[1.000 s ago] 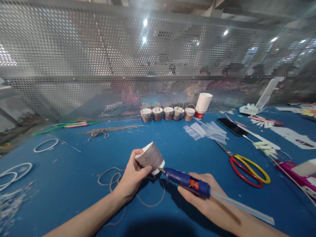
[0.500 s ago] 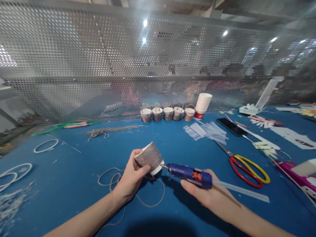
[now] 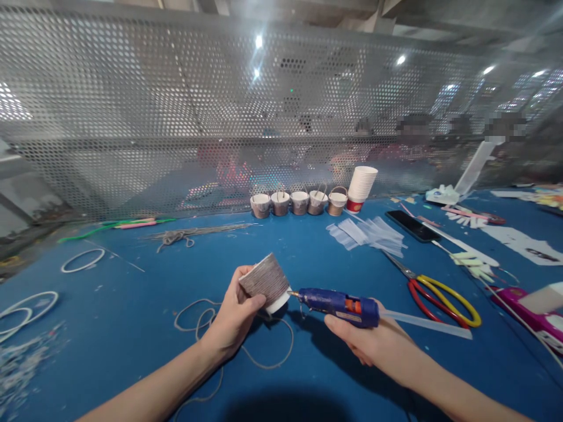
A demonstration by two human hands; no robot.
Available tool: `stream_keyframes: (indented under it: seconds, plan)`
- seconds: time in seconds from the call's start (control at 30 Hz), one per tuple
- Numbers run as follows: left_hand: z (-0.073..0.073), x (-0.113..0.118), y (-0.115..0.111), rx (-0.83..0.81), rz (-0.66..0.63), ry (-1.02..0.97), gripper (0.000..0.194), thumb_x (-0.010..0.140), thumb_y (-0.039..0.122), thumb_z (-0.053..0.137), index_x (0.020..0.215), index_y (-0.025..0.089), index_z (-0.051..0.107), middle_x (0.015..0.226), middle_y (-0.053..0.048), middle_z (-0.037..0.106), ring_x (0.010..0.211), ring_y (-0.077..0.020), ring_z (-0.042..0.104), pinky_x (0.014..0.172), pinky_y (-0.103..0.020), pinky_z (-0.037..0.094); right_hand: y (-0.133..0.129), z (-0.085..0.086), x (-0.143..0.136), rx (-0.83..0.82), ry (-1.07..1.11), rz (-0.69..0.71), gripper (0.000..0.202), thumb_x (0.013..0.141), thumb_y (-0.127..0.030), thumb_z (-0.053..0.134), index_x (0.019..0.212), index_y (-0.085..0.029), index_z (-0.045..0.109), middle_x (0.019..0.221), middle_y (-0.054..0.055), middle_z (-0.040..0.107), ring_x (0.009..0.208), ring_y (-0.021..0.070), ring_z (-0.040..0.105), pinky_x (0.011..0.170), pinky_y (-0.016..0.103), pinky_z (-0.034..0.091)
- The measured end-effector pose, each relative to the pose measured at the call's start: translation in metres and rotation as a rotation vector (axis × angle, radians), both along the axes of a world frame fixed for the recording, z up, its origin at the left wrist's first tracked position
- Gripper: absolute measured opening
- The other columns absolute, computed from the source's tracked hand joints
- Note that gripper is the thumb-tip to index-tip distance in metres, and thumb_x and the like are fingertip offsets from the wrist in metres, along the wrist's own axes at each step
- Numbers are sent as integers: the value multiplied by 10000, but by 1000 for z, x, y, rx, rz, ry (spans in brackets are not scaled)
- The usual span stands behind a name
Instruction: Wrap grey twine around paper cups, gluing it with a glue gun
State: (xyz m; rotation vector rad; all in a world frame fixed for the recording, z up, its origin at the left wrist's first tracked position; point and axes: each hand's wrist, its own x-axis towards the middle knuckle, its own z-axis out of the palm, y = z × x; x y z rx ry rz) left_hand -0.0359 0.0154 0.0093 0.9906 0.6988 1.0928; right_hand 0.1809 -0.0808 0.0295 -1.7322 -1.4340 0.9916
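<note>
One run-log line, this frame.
left grip: holds cord-wrapped cup | right grip: holds glue gun | nozzle: at cup's white edge | loose cord: on table

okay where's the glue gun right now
In the head view, the glue gun is below and right of centre, in the right hand, its nozzle at the cup held in the left hand.

The right hand (image 3: 372,340) has gone up a little and to the right. Its blue glue gun (image 3: 338,306) now lies flatter, with its tip higher along the string-wrapped paper cup (image 3: 266,278). The clear glue stick (image 3: 433,324) has swung up across the scissors (image 3: 412,275) in view.
</note>
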Motion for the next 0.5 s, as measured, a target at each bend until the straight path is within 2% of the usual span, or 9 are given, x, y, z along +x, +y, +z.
stream_keyframes:
  seconds: [0.1,0.23,0.33,0.4,0.5]
  plan:
    - [-1,-1,0,-7,-10,-27,434,580,302,823,915,220,559,830,5,607,782,-162,566,729,-296,456,5,5,1,-64,73,35,446,796,-534,562,525,-210,420,412,-70,378,365,84,387,385,202,346]
    - [-1,-1,0,-12,-9,-42,422,584,301,819,911,213,568,829,6,600,771,-152,562,709,-278,454,14,6,7,-51,186,22,475,812,-560,535,524,-192,451,405,-74,382,336,68,365,403,203,337]
    - [0,-1,1,-23,18,-41,411,593,290,816,909,211,566,842,5,609,777,-149,569,701,-270,460,23,5,12,24,219,-34,461,837,-559,514,593,-170,561,509,-31,532,385,75,435,444,210,351]
    - [1,0,1,-34,37,-24,410,597,287,817,909,209,563,846,3,618,773,-147,574,689,-264,466,32,4,15,57,146,-83,432,843,-539,510,680,-161,641,617,9,615,476,107,513,459,216,358]
    - [3,1,2,-44,60,6,429,593,300,826,914,203,559,859,-3,632,768,-147,584,664,-256,472,48,-5,17,116,-73,-82,385,856,-488,504,776,-158,688,672,34,640,595,160,568,498,234,385]
